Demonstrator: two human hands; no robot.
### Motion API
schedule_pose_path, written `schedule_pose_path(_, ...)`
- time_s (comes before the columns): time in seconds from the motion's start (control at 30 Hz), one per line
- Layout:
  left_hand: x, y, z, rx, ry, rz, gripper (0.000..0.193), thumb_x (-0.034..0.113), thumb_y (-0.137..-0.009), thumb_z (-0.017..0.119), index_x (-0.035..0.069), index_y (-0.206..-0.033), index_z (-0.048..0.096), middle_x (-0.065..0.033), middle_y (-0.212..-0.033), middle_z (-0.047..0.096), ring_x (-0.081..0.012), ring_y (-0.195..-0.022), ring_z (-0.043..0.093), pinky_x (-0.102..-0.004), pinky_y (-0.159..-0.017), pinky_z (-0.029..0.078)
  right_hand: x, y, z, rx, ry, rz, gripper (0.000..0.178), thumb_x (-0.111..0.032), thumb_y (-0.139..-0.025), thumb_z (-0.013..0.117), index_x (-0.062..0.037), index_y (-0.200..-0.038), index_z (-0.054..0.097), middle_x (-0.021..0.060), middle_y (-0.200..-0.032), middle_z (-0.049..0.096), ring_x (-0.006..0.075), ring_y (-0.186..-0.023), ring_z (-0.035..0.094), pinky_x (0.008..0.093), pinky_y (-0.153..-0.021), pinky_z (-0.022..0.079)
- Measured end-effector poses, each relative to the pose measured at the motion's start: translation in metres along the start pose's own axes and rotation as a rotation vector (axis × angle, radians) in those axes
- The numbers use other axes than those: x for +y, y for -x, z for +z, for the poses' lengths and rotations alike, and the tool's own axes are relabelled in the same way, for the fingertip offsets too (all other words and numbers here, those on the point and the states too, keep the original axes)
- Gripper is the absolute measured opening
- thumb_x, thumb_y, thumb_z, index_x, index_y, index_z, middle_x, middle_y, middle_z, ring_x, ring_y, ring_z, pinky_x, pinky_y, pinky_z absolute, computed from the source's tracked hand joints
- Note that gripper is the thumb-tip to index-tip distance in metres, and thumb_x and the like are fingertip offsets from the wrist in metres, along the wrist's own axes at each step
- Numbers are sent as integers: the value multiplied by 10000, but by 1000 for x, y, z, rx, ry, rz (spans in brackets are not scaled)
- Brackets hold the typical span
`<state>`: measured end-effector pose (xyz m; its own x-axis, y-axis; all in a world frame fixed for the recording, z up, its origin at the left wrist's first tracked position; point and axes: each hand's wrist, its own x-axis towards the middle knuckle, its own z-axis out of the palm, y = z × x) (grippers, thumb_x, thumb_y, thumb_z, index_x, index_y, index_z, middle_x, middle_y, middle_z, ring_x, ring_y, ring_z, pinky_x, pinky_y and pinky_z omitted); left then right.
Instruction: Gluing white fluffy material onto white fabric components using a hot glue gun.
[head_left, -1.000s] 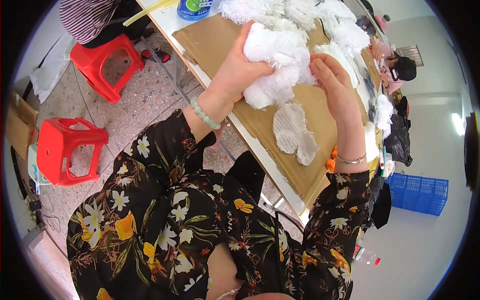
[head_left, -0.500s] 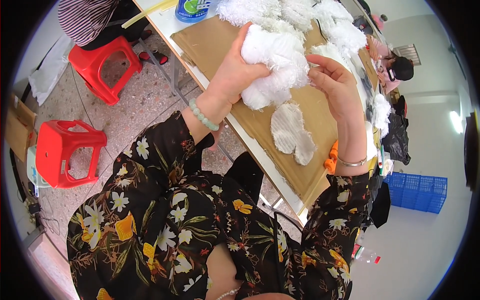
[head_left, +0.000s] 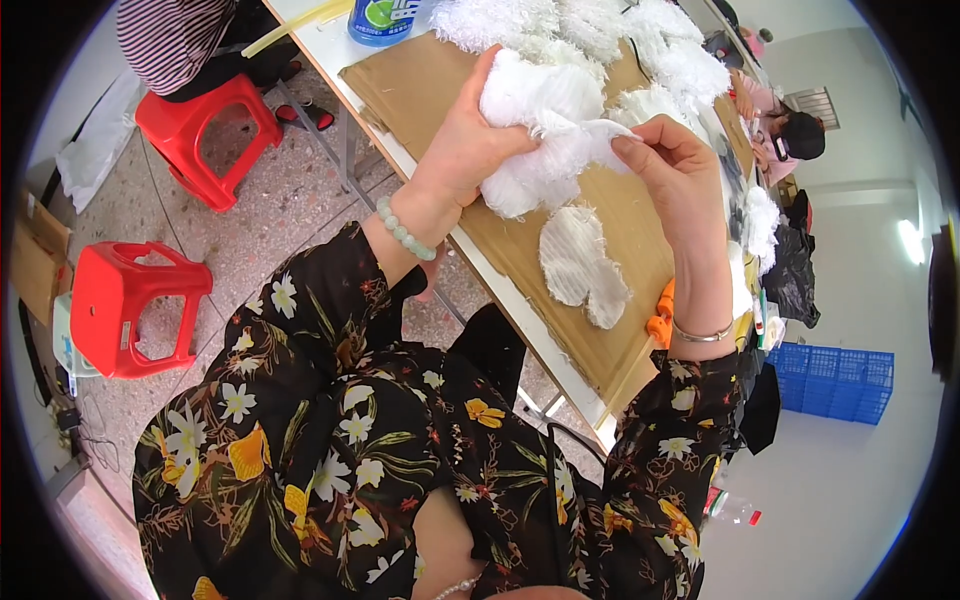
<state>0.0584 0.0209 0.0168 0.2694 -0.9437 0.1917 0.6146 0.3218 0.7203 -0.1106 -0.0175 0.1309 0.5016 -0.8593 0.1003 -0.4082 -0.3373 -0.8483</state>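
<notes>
My left hand [head_left: 475, 140] is wrapped round a bundle of fluffy white fabric pieces [head_left: 545, 95], held up above the table. Between the thumb and fingers of my right hand [head_left: 675, 165] is pinched the edge of one piece, drawn out toward the right from the bundle. Below my hands a single cut piece of white ribbed fabric [head_left: 580, 265] with frayed edges lies flat on the brown cardboard [head_left: 500, 235]. Orange-handled scissors or a similar orange tool [head_left: 662, 315] sit beside my right wrist, partly hidden by it.
Heaps of fluffy white fabric [head_left: 560, 25] lie at the table's far side, near a blue bottle [head_left: 383, 20]. Two red stools [head_left: 140, 310] stand on the floor at left. Blue crates [head_left: 835, 382] are at right. Another person [head_left: 785, 130] sits at the far right.
My right fingers have closed on the edge of a fabric piece and pulled it outward to the right. My left hand has stayed almost still round the bundle.
</notes>
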Motion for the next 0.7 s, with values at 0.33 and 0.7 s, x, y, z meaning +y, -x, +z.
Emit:
schedule_pose_path(0.33,-1,-1,1,-12,28,19,932,-103,-667,623,57,-1440,127,-151,-1212,495,-221,-1064,540,-330,-854,486,-8,2,15,-60,224,-282,112,-30,-780,689,-28,-758,579,-26,-733,549,32,-683,486,172,-606,381)
schedule_pose_path(0.7,-9,-4,-1,18,76,40,925,-92,-671,630,53,-1437,131,-152,-1144,542,-224,-999,575,-335,-798,512,-17,7,-12,34,35,-117,177,8,-830,611,26,-1006,610,29,-885,633,92,-821,589,214,-753,460)
